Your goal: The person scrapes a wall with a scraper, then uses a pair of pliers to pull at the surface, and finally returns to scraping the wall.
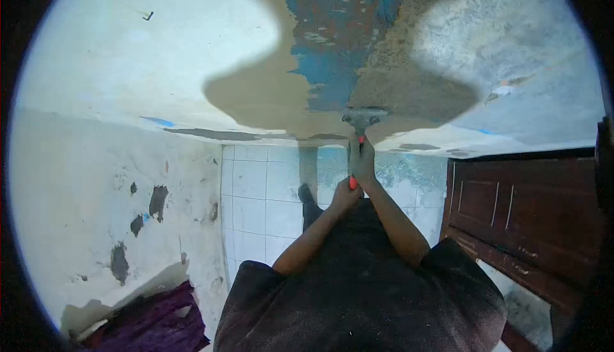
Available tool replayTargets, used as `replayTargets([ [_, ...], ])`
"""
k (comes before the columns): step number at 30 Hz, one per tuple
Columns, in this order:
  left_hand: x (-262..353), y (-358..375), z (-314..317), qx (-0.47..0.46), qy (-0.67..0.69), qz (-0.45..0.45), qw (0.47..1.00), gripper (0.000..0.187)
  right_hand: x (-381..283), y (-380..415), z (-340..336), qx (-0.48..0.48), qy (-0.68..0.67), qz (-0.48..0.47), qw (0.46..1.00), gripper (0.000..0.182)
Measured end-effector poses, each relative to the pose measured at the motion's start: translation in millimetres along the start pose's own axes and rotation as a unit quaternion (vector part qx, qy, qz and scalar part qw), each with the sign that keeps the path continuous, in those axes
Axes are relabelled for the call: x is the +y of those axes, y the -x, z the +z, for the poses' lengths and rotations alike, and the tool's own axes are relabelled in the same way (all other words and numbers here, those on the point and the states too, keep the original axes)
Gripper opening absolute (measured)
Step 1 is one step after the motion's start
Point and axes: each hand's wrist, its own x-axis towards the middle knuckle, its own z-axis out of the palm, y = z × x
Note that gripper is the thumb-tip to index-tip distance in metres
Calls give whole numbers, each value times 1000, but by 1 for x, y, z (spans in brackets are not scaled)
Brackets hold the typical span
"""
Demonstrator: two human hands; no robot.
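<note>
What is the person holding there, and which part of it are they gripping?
A scraper, by its handle: the right hand grips nearer the blade, the left hand lower, near the handle's far end.

Glossy dark brown cabinet (pixel 524 205)

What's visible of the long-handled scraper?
The scraper has a wide, flared grey head, metallic-looking, with a dark, rounded detail toward each side. The long handle shows reddish-orange near the head and again between the hands; the rest is largely covered. It points away from the body, its broad edge at the wall, by the lower end of the blue patch. The right hand holds it nearer the head, the left hand farther back.
</note>
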Motion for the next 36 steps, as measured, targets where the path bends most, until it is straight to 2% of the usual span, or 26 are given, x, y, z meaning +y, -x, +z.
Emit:
replayTargets([
  [1,4,2,11,30,35,27,999,23,3,2,-9,-55,36,97,993,30],
  [2,1,0,22,36,40,29,998,23,8,2,-13,-63,38,94,993,30],
  [4,-7,-6,41,99,120,162,974,28,-6,-3,-20,-80,-36,91,992,23],
  [5,-5,-6,48,95,132,113,980,32,-19,-4,-34,-135,10,99,986,22],
  [6,14,-7,57,104,139,114,978,32,-24,-7,-43,-145,13,96,985,22],
  [8,51,-5,74,161,337,151,915,34,-26,-6,-65,-184,71,63,978,24],
  [9,64,-1,76,167,340,150,913,34,-36,-2,-78,-191,4,107,976,24],
  [10,76,3,74,145,339,118,922,30,-23,3,-92,-199,6,106,974,24],
  [12,83,-6,75,130,343,89,926,28,12,14,-118,-134,73,-82,985,26],
  [14,86,-17,80,172,352,75,917,34,24,42,-145,-193,-4,44,980,26],
  [15,85,-22,79,167,312,66,933,42,8,48,-160,-265,30,189,945,25],
  [16,91,-23,79,174,313,67,931,42,22,60,-161,-267,20,153,951,23],
  [18,106,-22,83,163,349,138,913,44,24,69,-179,-291,-9,157,944,24],
  [19,119,-16,85,104,431,149,884,44,14,65,-187,-277,2,193,941,23],
  [20,127,-17,84,110,433,148,882,44,6,60,-191,-263,17,231,936,23],
  [21,133,-19,84,131,459,137,868,46,6,61,-198,-247,66,177,951,21],
  [22,146,-21,81,151,483,125,854,48,-1,62,-202,-250,66,179,949,21],
  [24,166,-23,68,177,477,132,851,49,-21,68,-212,-217,185,82,955,22],
  [26,177,-26,60,255,476,82,838,39,-39,75,-220,-216,206,98,949,28],
  [27,160,-37,65,221,505,46,833,38,-50,76,-220,-209,220,50,952,31],
  [28,169,-31,68,224,507,48,831,38,-60,76,-222,-201,233,3,951,35],
  [29,179,-22,73,191,529,48,825,40,-69,76,-230,-249,271,57,928,39],
  [30,185,-16,77,156,551,47,819,41,-82,75,-232,-250,271,57,928,39],
  [32,190,-16,83,157,525,46,835,40,-105,74,-234,-276,271,117,914,41],
  [33,201,-12,82,166,524,44,834,39,-103,75,-230,-232,213,26,949,42],
  [36,210,-17,73,192,500,40,844,36,-106,64,-225,-226,212,64,949,43],
])
